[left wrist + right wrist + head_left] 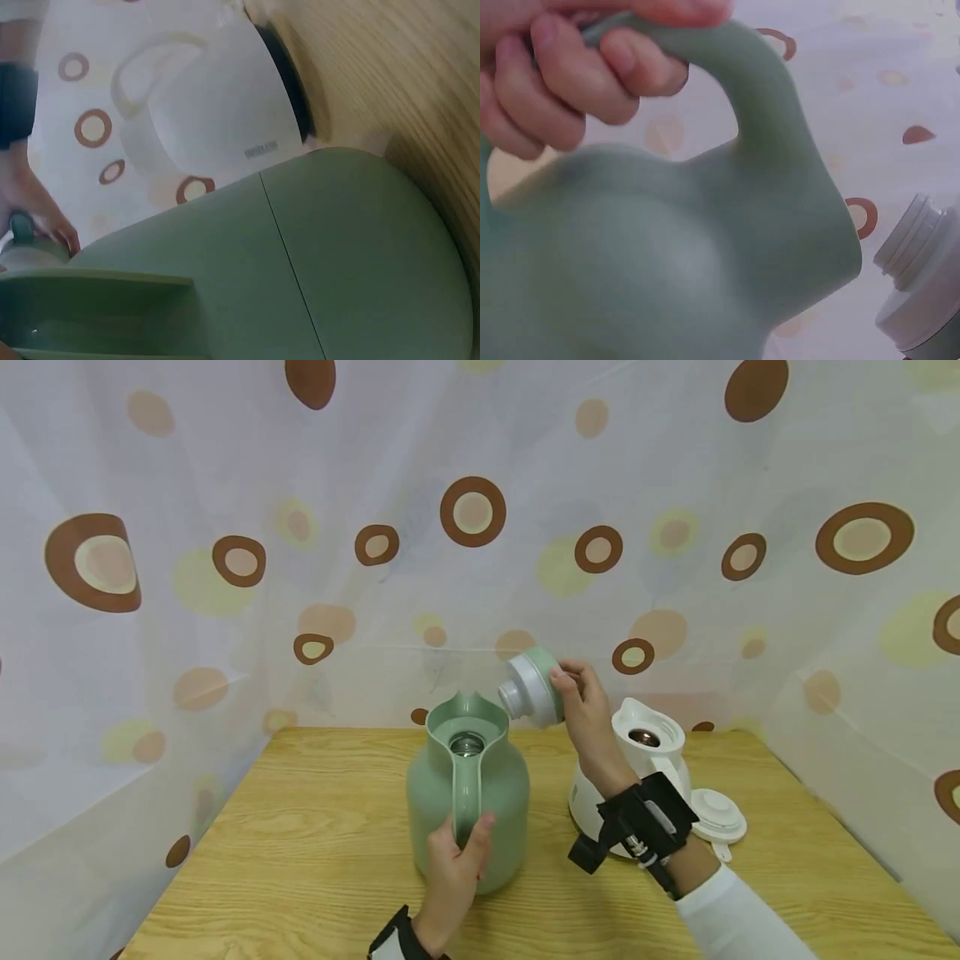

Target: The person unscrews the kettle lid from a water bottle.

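A green thermos jug (502, 793) stands upright on the table with its mouth uncovered. My left hand (456, 864) grips its handle (467, 789); the curled fingers (577, 82) show round it in the right wrist view. Up beside the jug's rim, my right hand (588, 718) holds the stopper lid (534, 685), tilted with its pale threaded neck facing the jug. That same lid (922, 277) appears at the lower right of the right wrist view, apart from the jug. In the left wrist view the jug's body (360, 255) fills the lower part.
Behind my right forearm stands a white thermos jug (626, 727), its mouth uncovered. A white lid (717, 816) lies on the wooden table (322, 827) to its right. Patterned sheeting (375, 460) hangs behind the table and along both sides.
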`<state>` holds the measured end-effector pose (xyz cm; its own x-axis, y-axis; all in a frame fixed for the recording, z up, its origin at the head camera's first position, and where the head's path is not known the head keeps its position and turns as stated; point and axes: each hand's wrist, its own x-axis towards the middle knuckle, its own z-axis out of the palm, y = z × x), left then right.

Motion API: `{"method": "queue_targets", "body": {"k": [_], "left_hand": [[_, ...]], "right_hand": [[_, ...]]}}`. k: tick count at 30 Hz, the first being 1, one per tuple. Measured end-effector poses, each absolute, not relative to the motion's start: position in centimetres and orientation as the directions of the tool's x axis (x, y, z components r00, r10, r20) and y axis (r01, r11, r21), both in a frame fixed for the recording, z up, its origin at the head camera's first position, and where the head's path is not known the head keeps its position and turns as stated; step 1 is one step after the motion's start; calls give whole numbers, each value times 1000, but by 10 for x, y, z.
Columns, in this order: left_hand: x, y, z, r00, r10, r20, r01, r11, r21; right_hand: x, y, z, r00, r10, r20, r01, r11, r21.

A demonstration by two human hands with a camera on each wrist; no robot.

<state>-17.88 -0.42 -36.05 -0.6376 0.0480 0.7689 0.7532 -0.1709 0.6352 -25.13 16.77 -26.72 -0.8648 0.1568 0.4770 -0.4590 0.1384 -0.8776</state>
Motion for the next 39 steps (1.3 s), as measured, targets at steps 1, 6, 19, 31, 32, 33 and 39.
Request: {"method": "queue_targets", "body": {"k": [1, 6, 19, 31, 32, 33, 39], "left_hand": [[-181, -7, -360, -640, 45, 767, 753, -161, 637], [-195, -22, -358, -669, 36, 743, 733, -137, 667], [-234, -55, -361, -738, 4, 675, 672, -90, 735], [-249, -77, -355, -801, 20, 599, 597, -50, 801], [-250, -78, -355, -801, 20, 599, 597, -50, 800], [-251, -78, -355, -800, 19, 600, 598, -52, 800], [-252, -78, -355, -802, 2, 597, 596, -61, 801]], "right_hand": [[-253, 167, -269, -872, 176, 456, -443, 108, -890], [-262, 164, -283, -928, 191, 319, -340, -94, -936], [-279, 166, -338, -993, -118, 23, 66, -698, -713], [-292, 158, -387, -970, -236, -56, 240, -892, -384], [-292, 157, -390, -974, -221, -51, 223, -890, -397], [-292, 156, -393, -978, -204, -52, 207, -888, -412], [-293, 147, -409, -986, -27, -163, 120, -798, -590]]}}
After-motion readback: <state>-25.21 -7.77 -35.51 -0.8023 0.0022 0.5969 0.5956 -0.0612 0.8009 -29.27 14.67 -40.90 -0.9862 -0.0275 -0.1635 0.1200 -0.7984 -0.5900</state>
